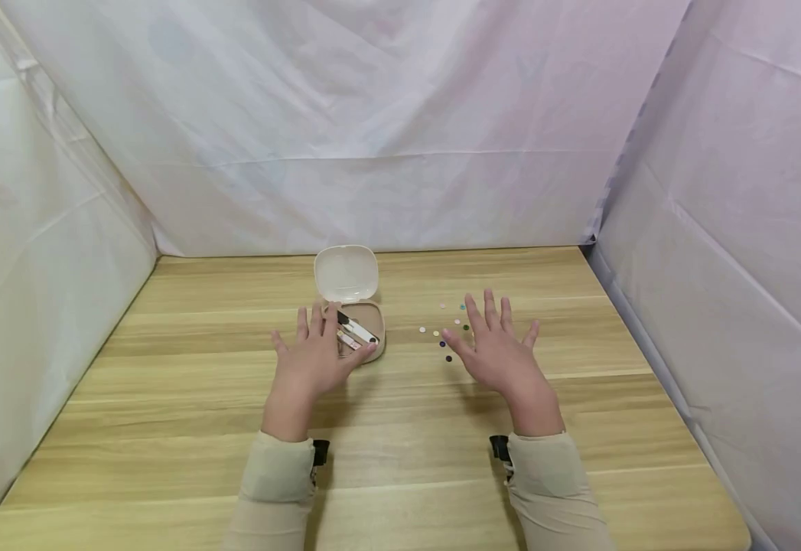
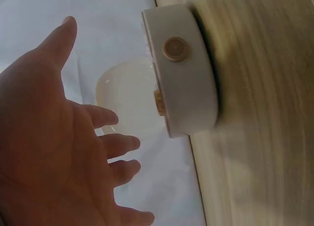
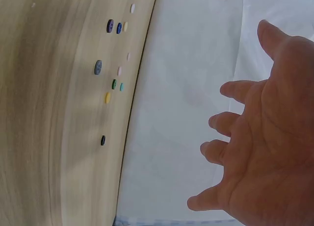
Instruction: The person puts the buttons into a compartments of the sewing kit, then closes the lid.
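Observation:
My left hand [image 1: 312, 363], fingers spread, hovers over the near left part of a small beige box [image 1: 382, 348], holding nothing. The box's lid [image 1: 346, 273] is flipped up at the back. Inside lies a white tool with a black end [image 1: 359, 330], partly behind my fingers, beside a patterned strip [image 1: 349, 340]. In the left wrist view the box's side carries a round brown button-like knob [image 2: 175, 49]. My right hand [image 1: 499, 356] is also spread and holds nothing, above several small loose buttons; a dark button [image 1: 449, 358] and a white button [image 1: 422, 330] lie left of its thumb.
The wooden table [image 1: 400, 459] runs back to a white cloth wall [image 1: 386, 191], with more cloth at both sides. In the right wrist view, a grey-blue button [image 3: 98, 67], a yellow button [image 3: 107, 97] and a black button [image 3: 103, 140] lie scattered on the tabletop.

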The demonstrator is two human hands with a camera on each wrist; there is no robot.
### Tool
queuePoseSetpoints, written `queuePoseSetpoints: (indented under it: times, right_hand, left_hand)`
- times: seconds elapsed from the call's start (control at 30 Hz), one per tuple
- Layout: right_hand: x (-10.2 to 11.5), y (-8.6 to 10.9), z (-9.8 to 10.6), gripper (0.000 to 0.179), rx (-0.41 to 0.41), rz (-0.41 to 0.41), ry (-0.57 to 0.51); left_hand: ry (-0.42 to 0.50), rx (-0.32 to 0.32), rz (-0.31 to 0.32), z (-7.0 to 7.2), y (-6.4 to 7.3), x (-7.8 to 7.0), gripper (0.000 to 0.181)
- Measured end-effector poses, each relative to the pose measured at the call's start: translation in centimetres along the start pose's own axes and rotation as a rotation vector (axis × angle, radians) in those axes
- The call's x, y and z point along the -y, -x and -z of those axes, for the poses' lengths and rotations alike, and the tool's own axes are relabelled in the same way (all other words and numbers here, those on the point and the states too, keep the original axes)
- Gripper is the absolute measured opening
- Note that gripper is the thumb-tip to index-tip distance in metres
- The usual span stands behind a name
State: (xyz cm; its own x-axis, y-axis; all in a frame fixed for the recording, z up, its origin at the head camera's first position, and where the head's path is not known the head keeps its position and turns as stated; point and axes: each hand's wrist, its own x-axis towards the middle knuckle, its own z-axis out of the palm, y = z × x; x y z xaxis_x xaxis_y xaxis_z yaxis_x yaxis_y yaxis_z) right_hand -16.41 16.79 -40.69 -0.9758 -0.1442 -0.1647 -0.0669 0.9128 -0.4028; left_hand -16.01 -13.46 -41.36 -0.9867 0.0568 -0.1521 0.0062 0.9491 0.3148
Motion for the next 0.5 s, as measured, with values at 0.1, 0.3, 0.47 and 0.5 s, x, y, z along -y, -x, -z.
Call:
queuePoseSetpoints:
  times: [0.1, 0.3, 0.47, 0.5]
  right_hand:
    - [0.1, -0.1, 0.1, 0.094, 0.001, 0.005, 0.010]
    - [0.3, -0.1, 0.3, 0.094, -0.005, 0.013, 0.014]
    - [0.4, -0.2, 0.4, 0.091, -0.012, 0.026, 0.011]
    - [0.4, -0.3, 0.4, 0.091, -0.012, 0.028, 0.007]
  left_hand:
    - [-0.005, 0.013, 0.008, -0.3, -0.6, 0.6, 0.114]
    - [-0.012, 0.041, 0.033, -0.8, -1.8, 1.9, 0.112]
    - [0.013, 0.071, 0.038, -1.1, -2.4, 2.4, 0.115]
    - [0.021, 0.075, 0.037, -1.1, -2.5, 2.5, 0.116]
